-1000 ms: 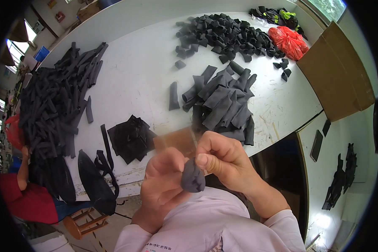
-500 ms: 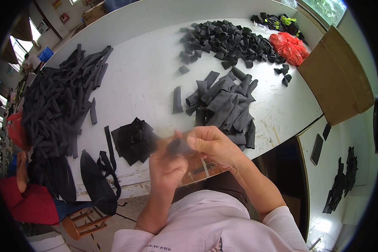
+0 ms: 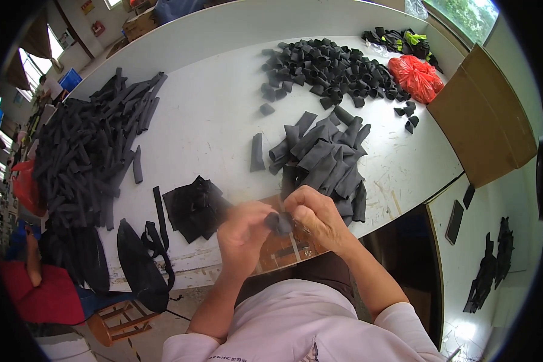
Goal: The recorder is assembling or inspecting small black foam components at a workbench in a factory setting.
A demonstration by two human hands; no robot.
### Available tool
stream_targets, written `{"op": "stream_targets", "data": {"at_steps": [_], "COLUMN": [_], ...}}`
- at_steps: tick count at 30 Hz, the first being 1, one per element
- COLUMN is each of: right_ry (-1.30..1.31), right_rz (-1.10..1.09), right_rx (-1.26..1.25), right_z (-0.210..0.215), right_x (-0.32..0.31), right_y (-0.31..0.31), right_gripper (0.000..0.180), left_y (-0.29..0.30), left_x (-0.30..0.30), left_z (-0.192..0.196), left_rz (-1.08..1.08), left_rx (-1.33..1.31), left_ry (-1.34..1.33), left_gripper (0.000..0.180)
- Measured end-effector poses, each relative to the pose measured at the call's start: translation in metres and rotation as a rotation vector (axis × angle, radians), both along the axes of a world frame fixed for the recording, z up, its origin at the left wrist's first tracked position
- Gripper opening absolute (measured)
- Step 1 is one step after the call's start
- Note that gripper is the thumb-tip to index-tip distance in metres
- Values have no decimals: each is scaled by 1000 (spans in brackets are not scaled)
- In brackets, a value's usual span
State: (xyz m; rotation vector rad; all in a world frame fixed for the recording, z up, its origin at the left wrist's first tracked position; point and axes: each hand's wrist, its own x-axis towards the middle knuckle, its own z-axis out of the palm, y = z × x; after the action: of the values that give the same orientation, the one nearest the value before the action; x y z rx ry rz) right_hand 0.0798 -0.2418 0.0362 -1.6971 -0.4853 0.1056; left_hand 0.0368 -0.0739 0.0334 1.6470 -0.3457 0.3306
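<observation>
A small dark fabric tube is held over the table's front edge, its round end showing. My right hand has its fingers curled and pinched on the tube's right side. At the other side is my left hand, its fingertips smeared by motion close against the tube, so their grip is unclear. Left of my hands lies a stack of flat black fabric pieces. A heap of wider grey fabric tubes lies just beyond my right hand, and a single grey tube rests apart from it.
Long dark strips are piled at the left, short dark rings at the far side. A red plastic bag and cardboard sheet stand at the right. A brown board lies under my hands. A person in red sits at left.
Both hands have shifted slightly right with the fabric tube. My left hand has turned and its fingers now come at the tube from the left. The piles look unchanged.
</observation>
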Motion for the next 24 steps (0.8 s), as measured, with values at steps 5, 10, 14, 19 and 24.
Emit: {"op": "stream_targets", "data": {"at_steps": [5,10,14,19,24], "right_ry": [-727,-592,-356,-427,-619], "right_rz": [185,271,19,28,172], "right_rx": [-767,-800,-713,-544,-622], "right_z": [40,-81,-55,10,18], "right_x": [-5,-11,-43,-17,-2], "right_y": [6,-18,-28,-9,3], "right_gripper": [27,22,27,40,25], "left_y": [-15,-14,-3,-5,-2], "left_x": [-18,-16,0,12,8], "left_z": [6,-31,-4,3,1], "left_rz": [228,15,-231,-147,-93], "left_rx": [-424,-472,-485,-290,-186], "left_ry": [77,249,238,167,112], "left_gripper": [8,13,29,26,19]}}
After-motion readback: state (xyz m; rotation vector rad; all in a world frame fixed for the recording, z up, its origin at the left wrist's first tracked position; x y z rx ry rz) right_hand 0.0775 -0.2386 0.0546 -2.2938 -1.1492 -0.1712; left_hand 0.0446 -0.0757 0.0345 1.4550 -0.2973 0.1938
